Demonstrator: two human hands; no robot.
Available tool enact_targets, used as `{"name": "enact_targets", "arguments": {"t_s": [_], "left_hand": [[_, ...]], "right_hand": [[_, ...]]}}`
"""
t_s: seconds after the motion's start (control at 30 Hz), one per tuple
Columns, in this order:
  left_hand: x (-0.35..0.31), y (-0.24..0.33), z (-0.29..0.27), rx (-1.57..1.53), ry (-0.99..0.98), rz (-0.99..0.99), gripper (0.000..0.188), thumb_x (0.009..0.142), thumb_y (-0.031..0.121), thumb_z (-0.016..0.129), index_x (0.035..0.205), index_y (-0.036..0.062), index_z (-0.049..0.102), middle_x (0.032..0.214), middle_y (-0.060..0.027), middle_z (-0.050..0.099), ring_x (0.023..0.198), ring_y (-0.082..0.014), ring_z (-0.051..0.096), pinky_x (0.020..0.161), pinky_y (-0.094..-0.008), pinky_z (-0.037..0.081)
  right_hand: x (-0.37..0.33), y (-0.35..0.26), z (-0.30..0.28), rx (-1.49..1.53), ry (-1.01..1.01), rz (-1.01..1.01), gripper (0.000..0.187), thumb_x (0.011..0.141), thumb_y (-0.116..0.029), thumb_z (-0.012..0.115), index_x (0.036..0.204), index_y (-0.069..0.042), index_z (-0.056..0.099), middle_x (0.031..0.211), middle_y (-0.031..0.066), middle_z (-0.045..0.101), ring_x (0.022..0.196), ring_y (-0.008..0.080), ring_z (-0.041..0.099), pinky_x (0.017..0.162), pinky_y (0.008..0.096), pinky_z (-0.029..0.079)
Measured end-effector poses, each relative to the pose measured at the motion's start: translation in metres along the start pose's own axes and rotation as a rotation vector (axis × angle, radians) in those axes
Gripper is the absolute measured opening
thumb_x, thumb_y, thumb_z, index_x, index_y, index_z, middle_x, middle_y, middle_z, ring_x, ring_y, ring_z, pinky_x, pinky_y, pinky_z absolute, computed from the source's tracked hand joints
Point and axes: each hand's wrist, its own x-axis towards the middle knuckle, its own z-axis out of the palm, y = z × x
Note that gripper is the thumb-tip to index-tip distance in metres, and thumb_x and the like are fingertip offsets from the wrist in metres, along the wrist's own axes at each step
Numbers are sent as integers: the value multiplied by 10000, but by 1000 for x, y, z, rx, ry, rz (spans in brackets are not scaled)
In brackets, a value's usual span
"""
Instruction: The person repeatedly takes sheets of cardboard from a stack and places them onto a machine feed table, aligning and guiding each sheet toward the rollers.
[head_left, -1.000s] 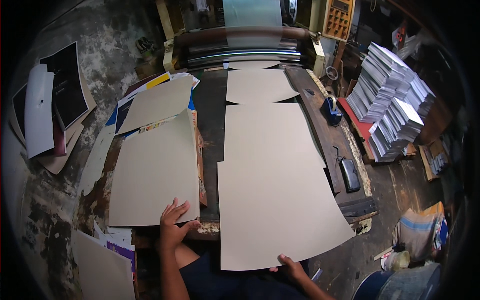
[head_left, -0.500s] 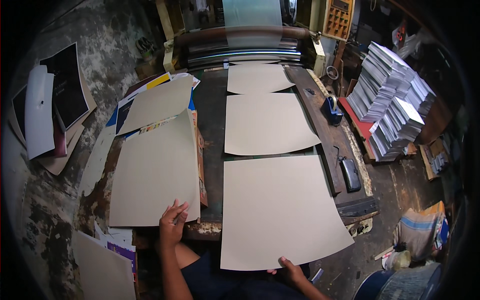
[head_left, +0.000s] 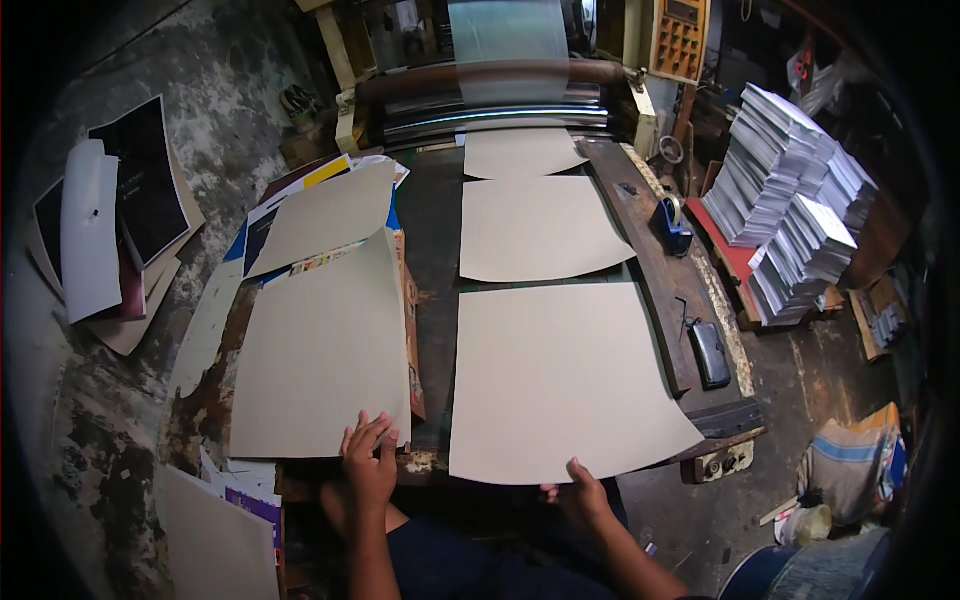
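Observation:
A beige sheet of board (head_left: 560, 380) lies on the dark machine table, its near edge overhanging the front. My right hand (head_left: 585, 497) pinches that edge, thumb on top and fingertips underneath. Farther on, a second sheet (head_left: 540, 225) and a third sheet (head_left: 520, 153) lie in line with it, the farthest reaching the machine's rollers (head_left: 495, 118). To the left, my left hand (head_left: 371, 452) rests with fingers stretched out on the near right corner of another beige sheet (head_left: 315, 350), the top one of a pile.
A metal guide bar (head_left: 640, 270) runs along the sheets' right side. Beyond it are a blue tape dispenser (head_left: 672, 225) and a black case (head_left: 710, 355). Paper stacks (head_left: 780, 180) stand at the right. Clear film (head_left: 508, 50) hangs above the rollers.
The three sheets in line have slid away from me toward the rollers, my right hand following with the nearest one. My left hand's fingers have come down flatter on the pile's corner.

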Motion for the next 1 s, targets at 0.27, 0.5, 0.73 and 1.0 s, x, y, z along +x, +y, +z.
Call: {"name": "enact_targets", "arguments": {"t_s": [0.27,0.5,0.73,1.0], "left_hand": [[17,-29,-15,-934,356,-566,391,991,319,557,1126,-38,639,1094,-133,663,1031,-204,606,978,-331,432],[9,1,-20,-380,214,-181,334,992,288,542,1083,-5,676,1120,-169,666,1111,-287,606,991,-392,424],[-6,46,-22,-160,-85,77,234,935,286,604,956,93,736,980,-56,730,1172,-317,597,1060,-475,334],[-14,55,-41,-485,-596,233,254,866,413,689,903,172,761,1020,16,737,1308,-311,494,1159,-568,76]], "right_hand": [[40,-25,21,26,-34,-47,533,986,-499,445,1193,-8,469,892,180,616,725,210,590,795,444,531],[74,-30,18,72,-1,-118,478,1006,-471,397,1237,-53,405,1031,208,608,746,219,596,795,466,536],[58,-34,28,83,37,-101,523,999,-471,413,1319,-58,378,1190,193,587,820,234,603,792,462,538],[13,-45,37,-210,-359,-53,478,917,-374,611,1184,10,517,963,140,642,768,204,624,712,357,529]]}}
